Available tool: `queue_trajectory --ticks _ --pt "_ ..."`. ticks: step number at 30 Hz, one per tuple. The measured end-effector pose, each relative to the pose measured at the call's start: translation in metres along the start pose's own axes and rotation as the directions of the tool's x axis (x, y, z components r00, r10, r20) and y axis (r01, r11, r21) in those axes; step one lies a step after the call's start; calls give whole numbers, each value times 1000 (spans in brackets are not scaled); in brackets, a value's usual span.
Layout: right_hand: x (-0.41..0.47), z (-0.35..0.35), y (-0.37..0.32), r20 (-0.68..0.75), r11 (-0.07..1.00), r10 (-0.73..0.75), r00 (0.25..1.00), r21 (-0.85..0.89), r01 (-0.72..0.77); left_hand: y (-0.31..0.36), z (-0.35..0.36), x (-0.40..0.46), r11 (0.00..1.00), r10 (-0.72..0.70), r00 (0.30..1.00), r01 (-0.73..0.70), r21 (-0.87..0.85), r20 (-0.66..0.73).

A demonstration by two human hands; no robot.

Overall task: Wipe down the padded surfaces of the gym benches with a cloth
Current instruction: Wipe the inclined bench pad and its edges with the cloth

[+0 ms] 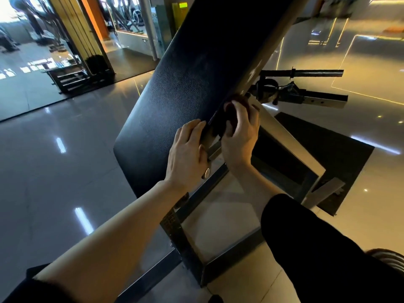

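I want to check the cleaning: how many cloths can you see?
1. A dark reddish cloth is held by the right hand against the right edge of the black bench pad. Another may be hidden.

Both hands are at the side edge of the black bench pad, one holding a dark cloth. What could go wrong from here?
1. The right hand presses the cloth close to the metal frame; fingers might get scraped or pinched there.
2. The cloth works only the pad edge, so the broad top face could be missed.

I'm seeing dim, warm light glaring off the glossy floor (65, 149); wide-angle edges are bending, slightly soft.
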State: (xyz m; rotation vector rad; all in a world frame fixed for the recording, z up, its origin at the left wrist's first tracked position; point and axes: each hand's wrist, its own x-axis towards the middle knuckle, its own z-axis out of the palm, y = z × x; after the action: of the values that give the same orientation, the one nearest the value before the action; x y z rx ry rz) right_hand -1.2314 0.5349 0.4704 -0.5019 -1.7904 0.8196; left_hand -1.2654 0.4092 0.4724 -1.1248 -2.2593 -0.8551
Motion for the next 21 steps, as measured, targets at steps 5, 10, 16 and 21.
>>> queue_trajectory --ticks 5,10,16,21 --pt "-30 3 6 80 998 -58 995 -28 60 7 -1 22 1000 13 1000 -13 -17 -3" --pt "34 -4 6 -49 999 -21 999 -40 19 12 6 43 994 104 995 -104 20 15" --pt "12 -3 9 11 994 -104 995 -34 104 20 10 68 987 163 986 -163 1 -24" --pt "88 -13 7 -116 999 -36 993 -8 35 25 22 93 977 210 975 -212 -20 -77"
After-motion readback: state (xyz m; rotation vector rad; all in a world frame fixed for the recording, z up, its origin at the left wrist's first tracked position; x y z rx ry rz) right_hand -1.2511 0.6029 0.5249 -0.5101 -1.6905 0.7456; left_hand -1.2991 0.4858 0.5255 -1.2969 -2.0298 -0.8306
